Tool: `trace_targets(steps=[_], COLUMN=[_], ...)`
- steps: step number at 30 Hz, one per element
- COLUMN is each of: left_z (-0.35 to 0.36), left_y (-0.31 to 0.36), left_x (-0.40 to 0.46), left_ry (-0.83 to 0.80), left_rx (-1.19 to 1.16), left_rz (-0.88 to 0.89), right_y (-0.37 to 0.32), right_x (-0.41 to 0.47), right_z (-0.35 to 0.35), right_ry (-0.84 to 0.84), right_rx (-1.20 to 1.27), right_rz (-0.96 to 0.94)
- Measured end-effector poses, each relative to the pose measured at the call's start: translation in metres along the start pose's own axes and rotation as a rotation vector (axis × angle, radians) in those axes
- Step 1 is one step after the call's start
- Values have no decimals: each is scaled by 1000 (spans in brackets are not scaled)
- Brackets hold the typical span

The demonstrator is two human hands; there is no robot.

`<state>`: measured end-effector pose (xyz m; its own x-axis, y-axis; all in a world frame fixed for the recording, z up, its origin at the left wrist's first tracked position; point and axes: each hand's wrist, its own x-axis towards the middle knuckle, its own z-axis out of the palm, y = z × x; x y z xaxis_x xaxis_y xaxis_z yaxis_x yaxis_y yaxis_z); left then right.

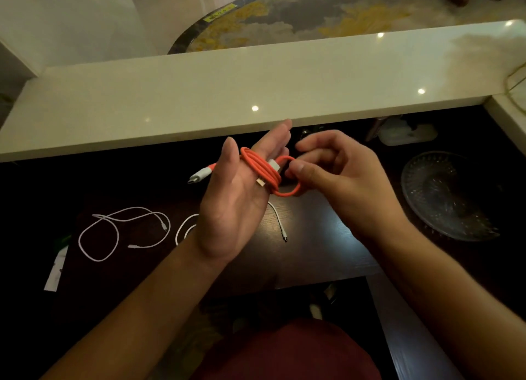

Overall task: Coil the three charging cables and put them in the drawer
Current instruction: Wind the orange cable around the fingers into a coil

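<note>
An orange charging cable (260, 167) is wound in several turns around the straight fingers of my left hand (239, 200), which is held palm up. One white plug sticks out to the left past my thumb. My right hand (338, 175) pinches the cable's last loop beside those fingers. On the dark desk below lie two white cables: one (113, 231) spread in loose loops at the left, the other (277, 219) partly hidden under my left hand, its plug end showing to the right.
A pale stone counter ledge (256, 89) runs across just beyond my hands. A clear glass dish (447, 197) sits on the dark desk (313, 237) at the right. A white paper strip (55, 274) lies at the left. No drawer is visible.
</note>
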<state>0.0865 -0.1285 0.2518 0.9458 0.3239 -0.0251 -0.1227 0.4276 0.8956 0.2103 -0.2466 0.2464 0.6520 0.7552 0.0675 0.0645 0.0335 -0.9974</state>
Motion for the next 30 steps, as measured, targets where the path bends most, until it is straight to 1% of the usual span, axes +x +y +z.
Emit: trace_targets(steps=[1, 2, 3, 5, 7, 9, 11, 13, 15, 16, 18, 20, 23, 27, 30], left_z=[0, 1, 2, 2, 0, -2, -5, -7, -12, -15, -20, -18, -14, -14, -12], left_y=[0, -2, -4, -7, -7, -8, -11, -11, -10, -9, -6, -7, -14, -16, -14], left_x=[0, 0, -1, -3, -2, -1, 0, 2, 7, 10, 13, 14, 13, 12, 7], left_ry=[7, 4, -8, -33, -47, -53, -62, -30, 45, 95, 173, 180, 192, 207, 177], left_rx=[8, 6, 1, -4, -32, -44, -34, -37, -68, -89, -109, -103, -61, -55, -40], left_rz=[7, 0, -11, -32, -47, -35, -17, 15, 48, 60, 77, 72, 55, 44, 26], right_y=[1, 1, 2, 1, -2, -5, -7, -8, -3, 2, 9, 12, 11, 5, 1], right_x=[0, 0, 1, 4, 6, 9, 11, 13, 9, 5, -3, -8, -9, -8, -2], right_z=[4, 6, 7, 7, 5, 0, -5, -4, 2, 6, 12, 17, 23, 28, 25], right_ry=[61, 75, 54, -44, -176, -284, -357, -388, -328, -273, -151, -76, -22, 32, 30], right_rx=[49, 49, 23, -40, -96, -147, -152, -94, 16, 14, -142, -247, -230, -258, -347], right_rz=[27, 27, 15, -15, -28, -40, -26, 9, 44, 47, 4, -66, -118, -157, -167])
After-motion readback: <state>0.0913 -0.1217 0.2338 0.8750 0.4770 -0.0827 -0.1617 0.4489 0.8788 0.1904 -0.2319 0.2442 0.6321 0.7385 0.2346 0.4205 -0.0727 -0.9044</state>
